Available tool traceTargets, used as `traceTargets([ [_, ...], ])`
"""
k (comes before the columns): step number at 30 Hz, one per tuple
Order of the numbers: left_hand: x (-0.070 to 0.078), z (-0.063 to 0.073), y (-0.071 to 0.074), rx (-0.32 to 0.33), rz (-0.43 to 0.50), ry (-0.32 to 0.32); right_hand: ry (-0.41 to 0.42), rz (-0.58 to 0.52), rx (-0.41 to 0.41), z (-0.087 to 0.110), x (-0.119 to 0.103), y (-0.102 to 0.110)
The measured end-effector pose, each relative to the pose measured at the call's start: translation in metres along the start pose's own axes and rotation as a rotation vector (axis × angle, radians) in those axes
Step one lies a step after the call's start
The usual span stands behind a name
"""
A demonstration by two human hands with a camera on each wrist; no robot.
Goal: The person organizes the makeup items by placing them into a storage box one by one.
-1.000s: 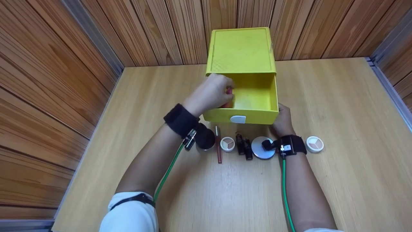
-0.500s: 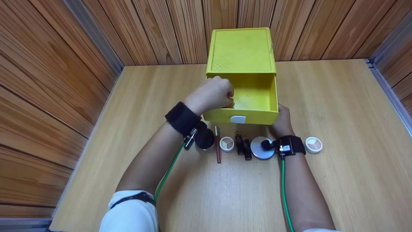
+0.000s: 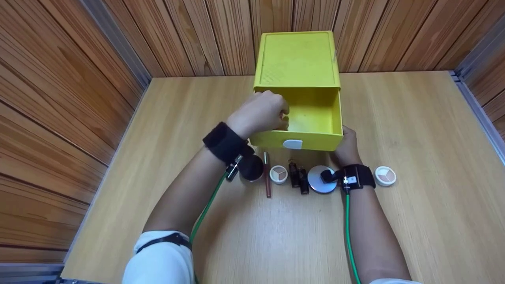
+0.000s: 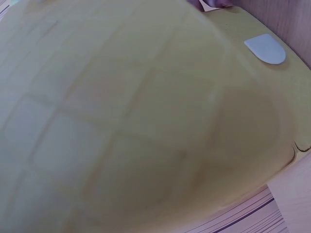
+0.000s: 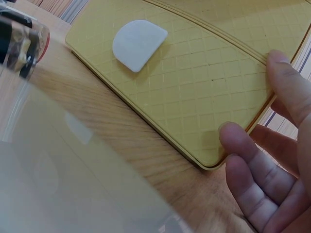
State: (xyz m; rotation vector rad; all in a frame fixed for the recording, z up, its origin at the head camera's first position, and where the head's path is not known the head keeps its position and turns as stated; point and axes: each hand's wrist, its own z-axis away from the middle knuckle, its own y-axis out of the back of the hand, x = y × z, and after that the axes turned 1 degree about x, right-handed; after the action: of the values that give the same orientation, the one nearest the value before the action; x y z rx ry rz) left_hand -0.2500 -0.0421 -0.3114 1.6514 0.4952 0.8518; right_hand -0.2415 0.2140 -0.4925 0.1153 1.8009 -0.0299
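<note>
My left hand (image 3: 262,112) reaches over the left wall of a pulled-out yellow drawer (image 3: 315,114). Its fingers bend down inside, and I cannot tell whether they hold anything. At the drawer's right front corner, my right hand (image 3: 347,148) grips the edge; in the right wrist view its thumb (image 5: 282,73) lies at the upper edge and fingertips (image 5: 235,136) press on the waffle-patterned front (image 5: 194,92). A white tab (image 3: 292,144) marks that front. Blurred yellow plastic (image 4: 121,121) fills most of the left wrist view, with the left hand's grip hidden there.
The drawer's yellow box (image 3: 298,59) stands against the plank wall. Before it lie a round black case (image 3: 251,169), a slim reddish tube (image 3: 268,177), white three-shade pans (image 3: 278,174) (image 3: 385,176), two small black tubes (image 3: 303,181) and a silver disc (image 3: 321,179) partly behind the right wrist camera.
A red thing showed in the left hand's fingers one second ago; the hand has sunk slightly into the drawer and the red thing is out of sight. The right hand keeps its grip.
</note>
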Motion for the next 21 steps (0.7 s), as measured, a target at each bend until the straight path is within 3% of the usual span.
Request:
traceTargets([
  [8, -0.002, 0.003, 0.006, 0.068, -0.043, 0.005, -0.029, 0.051, -0.006, -0.001, -0.004, -0.001],
  [13, -0.005, 0.011, 0.017, 0.127, 0.003, 0.035, -0.055, 0.041, -0.008, 0.001, -0.005, -0.002],
  [21, -0.016, 0.030, 0.029, 0.322, 0.127, -0.007, -0.032, -0.005, -0.003, 0.001, -0.002, 0.000],
])
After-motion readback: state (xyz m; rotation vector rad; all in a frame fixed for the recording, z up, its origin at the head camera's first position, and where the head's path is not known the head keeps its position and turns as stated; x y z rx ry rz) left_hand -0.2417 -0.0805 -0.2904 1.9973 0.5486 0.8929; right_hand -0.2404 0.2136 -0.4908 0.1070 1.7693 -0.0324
